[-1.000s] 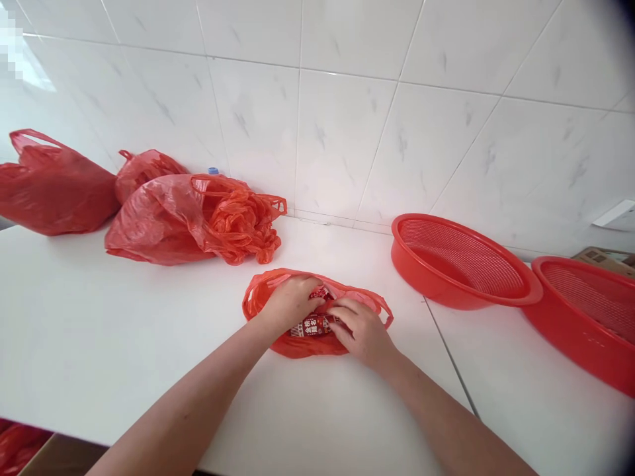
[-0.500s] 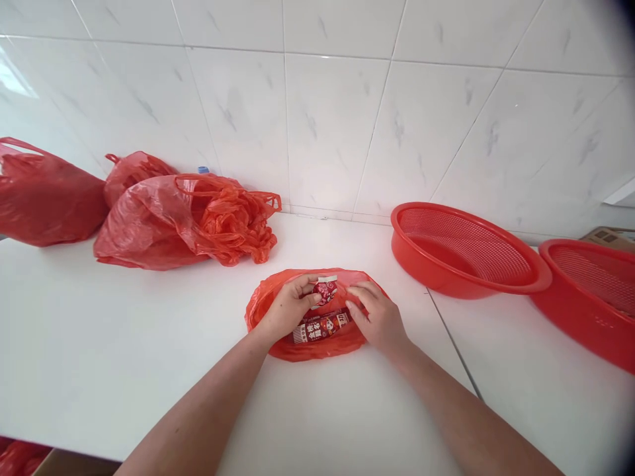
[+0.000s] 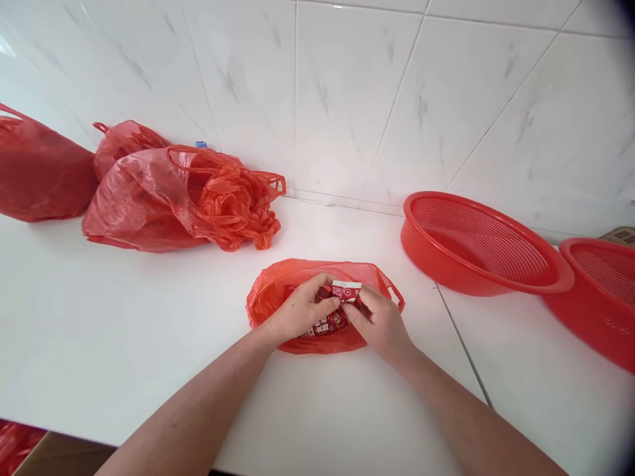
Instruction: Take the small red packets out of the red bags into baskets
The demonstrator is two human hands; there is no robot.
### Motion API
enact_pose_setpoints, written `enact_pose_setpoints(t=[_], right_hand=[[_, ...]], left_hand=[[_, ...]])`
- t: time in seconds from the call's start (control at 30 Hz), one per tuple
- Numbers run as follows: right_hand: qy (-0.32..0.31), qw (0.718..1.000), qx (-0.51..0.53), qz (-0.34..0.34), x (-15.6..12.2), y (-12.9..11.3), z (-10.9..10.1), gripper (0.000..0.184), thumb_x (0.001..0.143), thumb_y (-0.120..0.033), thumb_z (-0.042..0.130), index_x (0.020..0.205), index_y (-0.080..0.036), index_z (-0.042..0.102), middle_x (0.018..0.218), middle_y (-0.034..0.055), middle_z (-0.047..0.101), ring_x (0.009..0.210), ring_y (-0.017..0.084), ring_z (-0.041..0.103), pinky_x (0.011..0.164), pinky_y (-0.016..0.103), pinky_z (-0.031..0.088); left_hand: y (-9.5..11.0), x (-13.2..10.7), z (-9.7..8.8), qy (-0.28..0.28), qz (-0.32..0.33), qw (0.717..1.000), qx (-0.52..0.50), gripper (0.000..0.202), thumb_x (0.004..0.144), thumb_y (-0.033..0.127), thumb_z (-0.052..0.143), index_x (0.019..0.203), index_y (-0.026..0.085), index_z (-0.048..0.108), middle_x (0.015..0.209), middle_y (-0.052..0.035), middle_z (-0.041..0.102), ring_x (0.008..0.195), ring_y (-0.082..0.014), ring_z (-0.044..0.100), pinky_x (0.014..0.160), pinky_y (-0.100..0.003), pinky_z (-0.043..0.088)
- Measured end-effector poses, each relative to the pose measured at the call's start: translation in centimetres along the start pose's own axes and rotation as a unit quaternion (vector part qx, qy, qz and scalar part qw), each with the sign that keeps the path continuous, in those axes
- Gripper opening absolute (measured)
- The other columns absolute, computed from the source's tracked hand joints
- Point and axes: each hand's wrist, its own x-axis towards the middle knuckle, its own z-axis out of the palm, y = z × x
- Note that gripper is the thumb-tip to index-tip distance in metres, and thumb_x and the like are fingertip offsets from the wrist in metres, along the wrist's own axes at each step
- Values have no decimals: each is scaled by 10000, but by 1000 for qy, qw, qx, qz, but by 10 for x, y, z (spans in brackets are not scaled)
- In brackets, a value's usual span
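- The clock face is centred on the hands, with 12 o'clock toward the wall.
- The left hand is held in a narrow pinch, its fingertips pressed against a small red packet with a white strip along its top edge.
- The right hand is also narrowly closed, and the packet is gripped from the other side by its fingers.
- The small red packet is thus held between both hands, just above a longer red-and-white printed packet. The printing is mostly covered by the hands and cannot be read.
- Both packets are positioned over a flattened red plastic bag, which lies on a white table. A bag handle is seen at about 3 o'clock.
- Crumpled red plastic bags are heaped at 10 o'clock against the wall, and a blue bottle cap is seen behind them.
- Two red mesh strainer baskets are placed at about 2 to 3 o'clock, the second basket just beside the first.
- White marbled wall tiles rise at 12 o'clock.
- A cardboard carton holding red plastic is seen below the table edge at 8 o'clock.
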Motion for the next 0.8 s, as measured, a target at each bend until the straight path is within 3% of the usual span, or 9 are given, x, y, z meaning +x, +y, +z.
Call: enact_pose_setpoints(t=[0.1, 0.2, 0.37, 0.47, 0.57, 0.63, 0.8], right_hand=[[4, 1000, 10, 29, 0, 0, 1, 121, 799, -285, 513, 704, -210, 517, 611, -12, 502, 521, 116, 445, 477, 252, 379], [5, 999, 12, 33, -2, 1, 4, 94, 762, -275, 535, 699, -211, 507, 603, -16, 512, 506, 110, 444, 461, 248, 374], [12, 1000, 11, 26, -3, 4, 8, 150, 700, -241, 556, 634, -217, 423, 574, -30, 492, 496, 102, 440, 446, 237, 368], [12, 999, 27, 31, -3, 4, 8, 125, 707, -251, 563, 667, -215, 449, 585, -32, 501, 503, 100, 439, 459, 231, 380], [-8, 997, 58, 44, -2, 2, 5, 127, 726, -291, 588, 789, -210, 513, 676, -25, 547, 521, 92, 434, 474, 224, 389], [-25, 996, 70, 46, -2, 1, 3, 128, 761, -316, 569, 772, -207, 501, 664, -32, 519, 515, 85, 410, 467, 217, 364], [-21, 998, 44, 36, -2, 3, 1, 283, 780, -278, 525, 611, -206, 309, 547, -61, 336, 487, 75, 318, 445, 215, 276]], left_hand=[[-1, 0, -1, 20, 1, 999, 36, 271, 790, 362, 574, 997, 188, 588, 825, -5, 632, 718, -151, 591, 622, -263, 477], [0, 1, -2, 2, 7, 999, 36, 248, 758, 357, 616, 925, 174, 603, 828, -11, 645, 730, -159, 599, 634, -267, 477], [-1, 1, 0, -27, -9, 1000, 8, 147, 762, 304, 616, 787, 170, 562, 712, 15, 609, 657, -129, 570, 582, -235, 455], [-2, 2, 1, -14, -6, 1000, -17, 141, 764, 293, 619, 763, 166, 556, 691, 19, 594, 645, -120, 559, 573, -223, 449], [-3, 4, 0, -2, -6, 998, -69, 172, 755, 301, 642, 801, 160, 554, 722, 9, 604, 669, -128, 576, 598, -234, 467], [-4, 5, -1, -2, -9, 994, -109, 211, 753, 310, 655, 853, 159, 546, 746, 1, 616, 675, -130, 590, 617, -249, 481], [-6, 5, -3, 31, 25, 995, -88, 291, 749, 355, 671, 950, 180, 554, 909, -27, 634, 782, -148, 610, 706, -284, 496]])
